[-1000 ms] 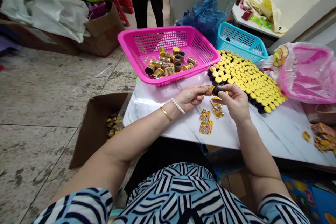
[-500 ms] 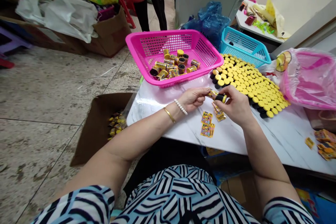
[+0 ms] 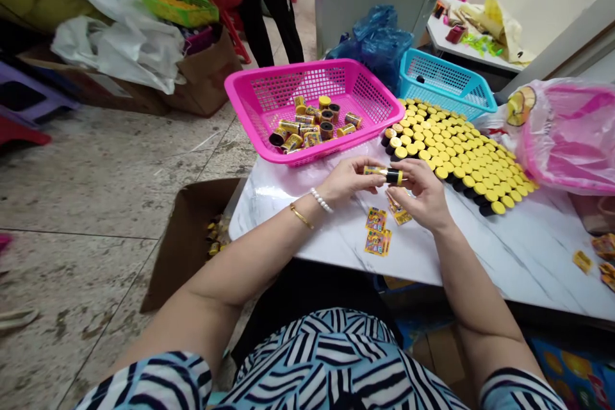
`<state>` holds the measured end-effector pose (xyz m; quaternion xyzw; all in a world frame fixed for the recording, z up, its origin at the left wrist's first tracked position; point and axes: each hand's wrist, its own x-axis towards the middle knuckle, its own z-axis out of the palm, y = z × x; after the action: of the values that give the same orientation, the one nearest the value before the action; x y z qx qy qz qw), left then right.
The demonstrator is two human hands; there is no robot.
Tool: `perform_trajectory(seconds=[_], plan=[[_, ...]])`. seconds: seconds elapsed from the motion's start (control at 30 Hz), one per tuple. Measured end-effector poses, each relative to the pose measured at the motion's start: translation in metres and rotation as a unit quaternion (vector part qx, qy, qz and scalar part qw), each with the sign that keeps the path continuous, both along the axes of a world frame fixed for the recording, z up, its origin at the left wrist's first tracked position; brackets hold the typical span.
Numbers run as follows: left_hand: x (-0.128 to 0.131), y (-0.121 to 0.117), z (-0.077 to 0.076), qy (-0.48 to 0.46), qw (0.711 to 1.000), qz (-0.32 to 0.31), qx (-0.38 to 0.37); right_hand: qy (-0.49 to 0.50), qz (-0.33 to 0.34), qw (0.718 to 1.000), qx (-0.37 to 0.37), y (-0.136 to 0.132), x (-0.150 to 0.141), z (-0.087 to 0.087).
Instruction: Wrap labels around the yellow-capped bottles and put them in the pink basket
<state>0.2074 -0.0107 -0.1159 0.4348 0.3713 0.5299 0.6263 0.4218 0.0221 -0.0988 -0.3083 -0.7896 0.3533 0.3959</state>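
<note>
A small black canister with a yellow cap lies sideways between my hands, above the table. A printed yellow wrapper sleeve covers its left part. My left hand is closed on the sleeve end, thumb below and fingers behind. My right hand has its fingers and thumb about the capped end. Beneath lie loose flat yellow printed sleeves, with another small pile partly hidden by my right hand.
A pink basket holds several wrapped canisters. Rows of yellow-capped black canisters stand at right, before a blue basket. A pink bag-lined container is at far right. A cardboard box sits on the floor. A person stands behind.
The sleeve and canister have turned from a slant to nearly level and shifted slightly left. My left hand's fingers have come further round the sleeve; my right fingers have loosened toward the cap end.
</note>
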Motion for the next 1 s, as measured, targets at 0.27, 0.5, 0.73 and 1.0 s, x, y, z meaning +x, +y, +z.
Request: perform_trajectory(seconds=[0.27,0.5,0.73,1.0], plan=[[-0.003,0.001,-0.005,0.042,0.999,-0.001,-0.002,-0.046,0.014,0.983,0.178,0.001,0.002,-0.004],[0.001,0.002,-0.005,0.065,0.996,0.028,0.049,-0.006,-0.023,0.983,0.181,0.002,-0.007,-0.012],[-0.004,0.0,0.002,0.006,0.999,0.017,-0.047,0.003,-0.036,0.987,0.157,0.008,-0.002,-0.015],[0.004,-0.004,0.002,0.086,0.994,0.057,0.036,0.115,-0.034,0.962,-0.247,0.008,-0.019,-0.031]])
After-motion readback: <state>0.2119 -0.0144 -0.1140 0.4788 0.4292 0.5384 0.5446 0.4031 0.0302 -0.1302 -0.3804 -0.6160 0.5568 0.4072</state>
